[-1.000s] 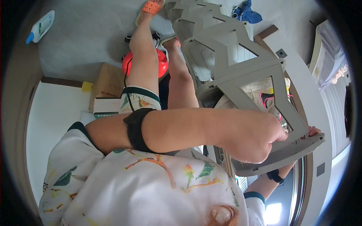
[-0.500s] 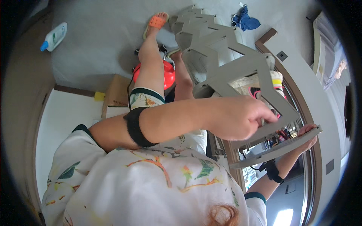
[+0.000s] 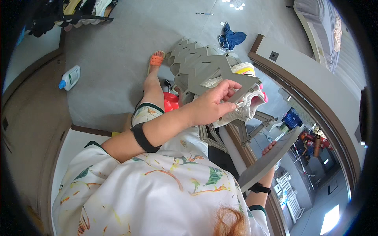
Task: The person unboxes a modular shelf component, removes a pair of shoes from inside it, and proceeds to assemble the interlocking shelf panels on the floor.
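A grey plastic shoe rack (image 3: 201, 63) with zigzag side walls stretches away from me. My left hand (image 3: 216, 100) is closed around the near end of its side wall, thumb below and fingers over the edge. Right beside that hand, white sneakers (image 3: 252, 103) with pink and yellow parts sit in the rack. My right hand (image 3: 269, 148) grips a loose grey panel (image 3: 271, 159), its fingertips showing past the far edge while the panel covers the rest. The panel is tilted and apart from the rack. Grey frame pieces (image 3: 252, 128) stick out below the sneakers.
A brown-framed doorway or mirror edge (image 3: 299, 94) runs along the right. Blue cloth (image 3: 231, 37) lies on the grey floor beyond the rack. A white bottle with a blue cap (image 3: 71, 78) lies at left, and a red object (image 3: 171, 102) is by my legs.
The view has shifted. My right hand has moved the panel away from the rack's near end. My left hand now holds the side wall's end, and the sneakers show more fully.
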A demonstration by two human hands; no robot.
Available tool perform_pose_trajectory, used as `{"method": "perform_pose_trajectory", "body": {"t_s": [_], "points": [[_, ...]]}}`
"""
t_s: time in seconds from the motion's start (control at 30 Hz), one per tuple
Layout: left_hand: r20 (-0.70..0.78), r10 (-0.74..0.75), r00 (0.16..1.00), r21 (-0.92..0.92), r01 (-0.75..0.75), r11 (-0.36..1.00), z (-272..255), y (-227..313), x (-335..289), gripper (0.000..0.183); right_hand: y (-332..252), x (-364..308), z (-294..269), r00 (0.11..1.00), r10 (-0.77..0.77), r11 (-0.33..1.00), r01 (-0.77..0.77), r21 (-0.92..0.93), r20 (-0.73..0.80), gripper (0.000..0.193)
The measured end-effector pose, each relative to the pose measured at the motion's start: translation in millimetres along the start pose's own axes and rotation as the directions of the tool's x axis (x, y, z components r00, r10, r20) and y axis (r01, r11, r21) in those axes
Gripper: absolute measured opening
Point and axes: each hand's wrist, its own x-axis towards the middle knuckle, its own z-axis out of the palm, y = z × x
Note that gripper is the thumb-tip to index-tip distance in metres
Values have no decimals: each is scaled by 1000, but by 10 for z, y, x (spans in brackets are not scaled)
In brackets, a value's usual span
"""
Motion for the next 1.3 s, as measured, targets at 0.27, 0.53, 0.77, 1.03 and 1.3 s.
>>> {"method": "perform_pose_trajectory", "body": {"t_s": [0.27,0.53,0.77,1.03,1.3], "points": [[46,-15,999,-37,17,999,-36,-57,54,44,296,407,-66,675,-47,911,-273,309,736,36],[120,-21,993,-135,37,990,-154,-61,60,48,187,315,356,789,50,907,-292,303,613,35],[158,62,985,-110,-45,993,-207,-84,48,49,96,207,358,852,70,942,-228,247,518,35],[157,87,984,24,-92,995,-217,-116,35,49,22,136,366,872,72,957,-197,213,484,35],[173,47,984,-11,-46,999,-210,-86,45,48,40,202,391,857,31,957,-174,232,514,36]]}}
